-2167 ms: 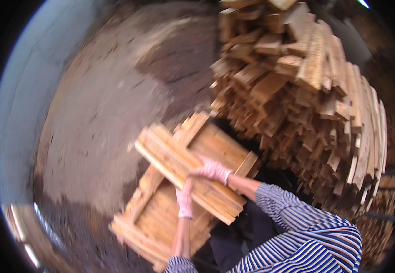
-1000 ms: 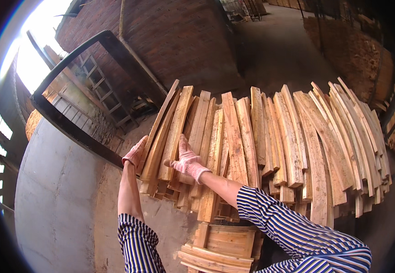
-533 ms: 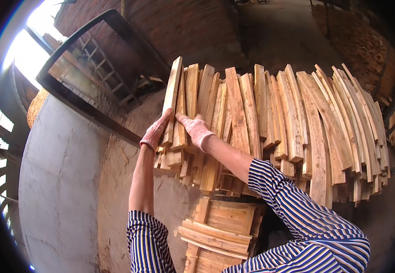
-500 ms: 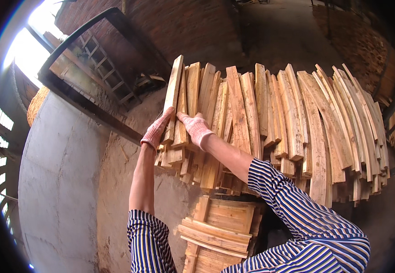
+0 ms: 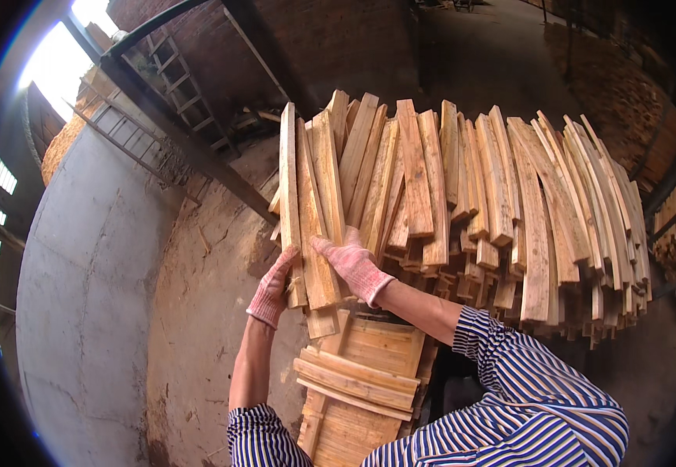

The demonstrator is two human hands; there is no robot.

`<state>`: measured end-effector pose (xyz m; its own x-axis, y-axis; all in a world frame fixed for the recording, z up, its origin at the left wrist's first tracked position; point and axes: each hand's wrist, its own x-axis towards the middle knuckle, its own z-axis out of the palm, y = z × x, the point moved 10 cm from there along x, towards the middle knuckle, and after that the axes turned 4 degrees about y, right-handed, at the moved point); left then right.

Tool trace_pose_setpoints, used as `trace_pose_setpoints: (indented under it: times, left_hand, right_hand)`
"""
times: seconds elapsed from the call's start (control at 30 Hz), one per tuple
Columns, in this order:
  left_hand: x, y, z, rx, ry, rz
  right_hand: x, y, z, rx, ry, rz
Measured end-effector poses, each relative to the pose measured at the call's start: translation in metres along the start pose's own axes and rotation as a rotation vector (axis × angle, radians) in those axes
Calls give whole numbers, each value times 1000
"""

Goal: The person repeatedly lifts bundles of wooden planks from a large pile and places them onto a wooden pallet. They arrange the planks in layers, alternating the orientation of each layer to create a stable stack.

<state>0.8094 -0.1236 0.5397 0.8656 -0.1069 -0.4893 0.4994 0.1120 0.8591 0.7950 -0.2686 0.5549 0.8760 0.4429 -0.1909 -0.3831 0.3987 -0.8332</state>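
Both hands wear pale pink knitted gloves. My left hand (image 5: 274,286) grips the near part of the leftmost wooden slat (image 5: 289,187) from its outer side. Against the right side of the same small bunch, my right hand (image 5: 353,266) presses, thumb pointing left over the slats. Between the hands several long, rough-sawn slats stand side by side, their near ends jutting toward me past the rest. To the right, a broad pile of similar slats (image 5: 501,206) lies in a row with uneven ends. The right fingertips are hidden behind the wood.
Below the hands sits a lower stack of boards (image 5: 357,389) with a few slats across it. A grey curved concrete surface (image 5: 89,265) fills the left. A dark metal frame (image 5: 190,140) slants behind the pile's left end, with a ladder (image 5: 182,89) beyond.
Both hands have come toward me, drawing the bunch of slats at the pile's left end nearer. Their near ends now stick out over the lower stack. The view has shifted slightly.
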Motion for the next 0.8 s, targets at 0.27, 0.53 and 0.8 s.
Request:
trace_pose_setpoints:
  times: [0.27, 0.53, 0.8]
  left_hand:
    - [-164, -124, 4, 5, -175, 75]
    - [-263, -186, -93, 232, 327, 316]
    - [-381, -265, -220, 63, 625, 320]
  right_hand:
    - [-66, 136, -16, 691, -273, -11]
    - [-145, 346, 47, -19, -160, 244]
    - [-159, 364, 240, -322, -528, 38]
